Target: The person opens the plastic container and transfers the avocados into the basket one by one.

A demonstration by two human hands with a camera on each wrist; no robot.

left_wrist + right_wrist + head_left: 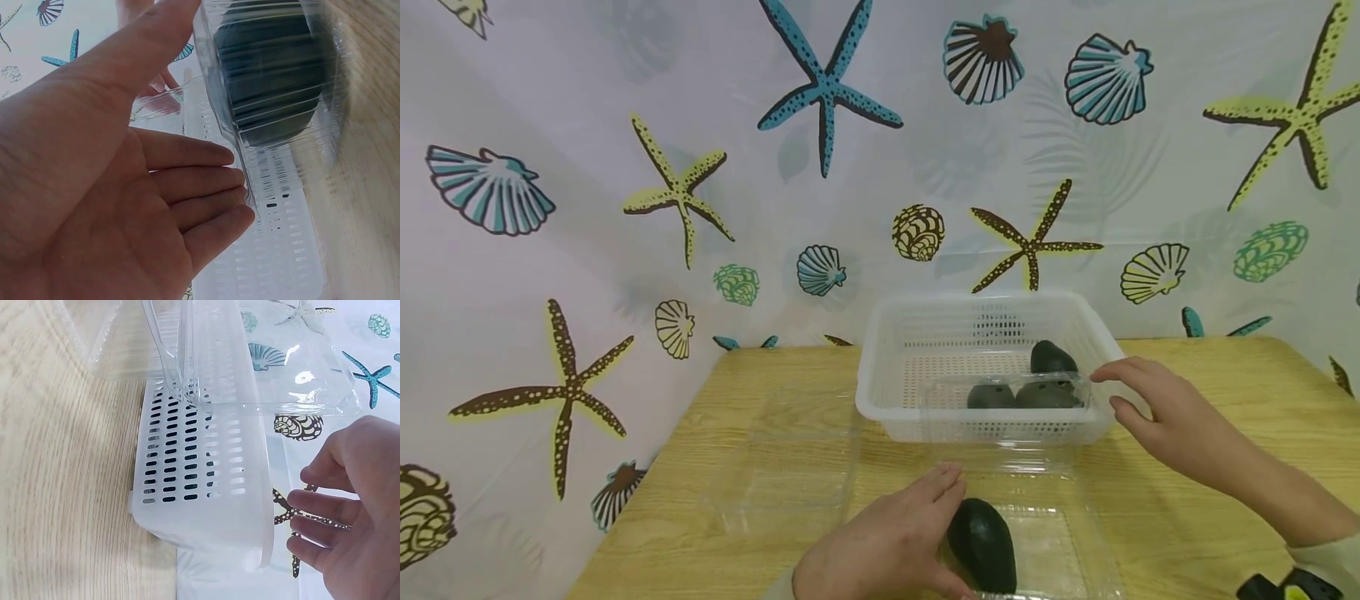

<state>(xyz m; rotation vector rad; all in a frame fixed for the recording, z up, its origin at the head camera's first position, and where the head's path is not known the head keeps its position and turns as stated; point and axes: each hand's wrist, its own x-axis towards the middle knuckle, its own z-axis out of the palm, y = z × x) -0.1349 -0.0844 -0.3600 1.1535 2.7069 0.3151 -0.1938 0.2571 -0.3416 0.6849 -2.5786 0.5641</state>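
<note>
A dark green avocado (983, 546) lies in a clear plastic clamshell container (1060, 533) at the table's front. My left hand (887, 537) is at the container's left side, its fingers extended along the rim with the thumb toward the near edge. In the left wrist view, the fingertips (234, 178) meet the clear wall, and the avocado (269, 81) shows through it. The container's raised lid (943, 396) stands in front of the white basket (883, 350). Beside the lid's right end is my right hand (1172, 421), fingers loosely bent and holding nothing; a gap separates them in the right wrist view.
Several dark avocados (1052, 358) sit in the basket's right half, partly seen through the lid. Another clear container (790, 467) stands open to the left. The wooden table (655, 517) meets a sea-patterned cloth (760, 200) behind.
</note>
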